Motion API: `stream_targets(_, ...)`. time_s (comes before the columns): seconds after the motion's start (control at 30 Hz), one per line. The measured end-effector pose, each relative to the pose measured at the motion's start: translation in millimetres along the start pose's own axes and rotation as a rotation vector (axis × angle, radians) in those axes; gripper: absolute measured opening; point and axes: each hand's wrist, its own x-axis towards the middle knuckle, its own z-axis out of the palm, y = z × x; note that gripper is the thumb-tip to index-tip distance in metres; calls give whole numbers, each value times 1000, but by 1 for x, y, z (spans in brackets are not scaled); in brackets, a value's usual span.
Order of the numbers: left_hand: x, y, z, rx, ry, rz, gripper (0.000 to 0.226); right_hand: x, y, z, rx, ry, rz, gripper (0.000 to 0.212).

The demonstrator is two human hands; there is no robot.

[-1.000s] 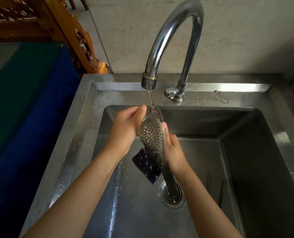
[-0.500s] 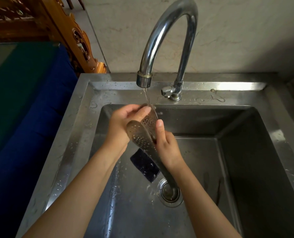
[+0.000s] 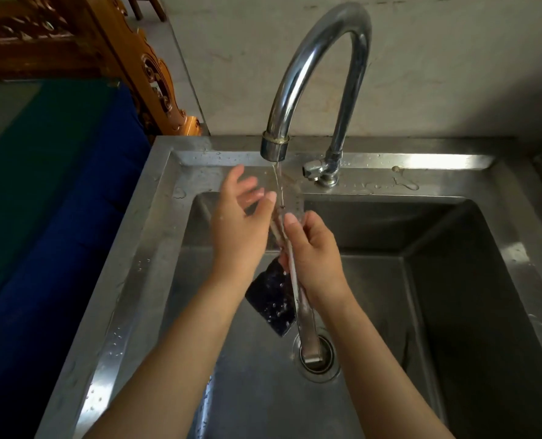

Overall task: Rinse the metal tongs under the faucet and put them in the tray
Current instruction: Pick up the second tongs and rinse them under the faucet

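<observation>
Head view: right hand (image 3: 315,258) grips metal tongs (image 3: 304,315) under faucet (image 3: 298,74) stream; left hand (image 3: 241,236) loose, fingers (image 3: 232,185) spread. I fear the wet one-handed grip slipping, tongs dropping into sink (image 3: 136,248).

The steel sink (image 3: 142,248) bears a faucet (image 3: 275,144) on its rim, a dark pad (image 3: 269,302) inside.

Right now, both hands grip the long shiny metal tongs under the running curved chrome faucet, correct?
Not quite. In the head view only the right hand grips the metal tongs; the left hand is open beside them, fingers spread. The rest holds: they are under the running chrome faucet.
</observation>
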Motion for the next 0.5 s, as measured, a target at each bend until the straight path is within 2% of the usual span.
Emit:
stream_targets(0.07,11,1,4,-129,-45,-165,34,-4,0,4,-112,53,-38,31)
stream_targets(0.13,7,0,10,-180,-100,-209,10,-5,1,7,-219,119,-78,44)
stream_targets(0.27,-17,-12,25,-100,-1,-127,13,12,-7,6,-307,287,-36,59)
stream_targets(0.33,-16,-15,28,-105,10,-177,13,13,-7,8,-461,267,-70,52)
stream_targets(0.4,-4,-11,26,-249,53,-304,14,3,0,12,-627,167,-152,39)
stream_targets(0.47,8,-5,20,-382,121,-403,18,-10,10,8,-790,73,-298,32)
stream_targets(0.5,12,-4,16,-386,143,-424,23,-13,15,1,-861,81,-367,28)
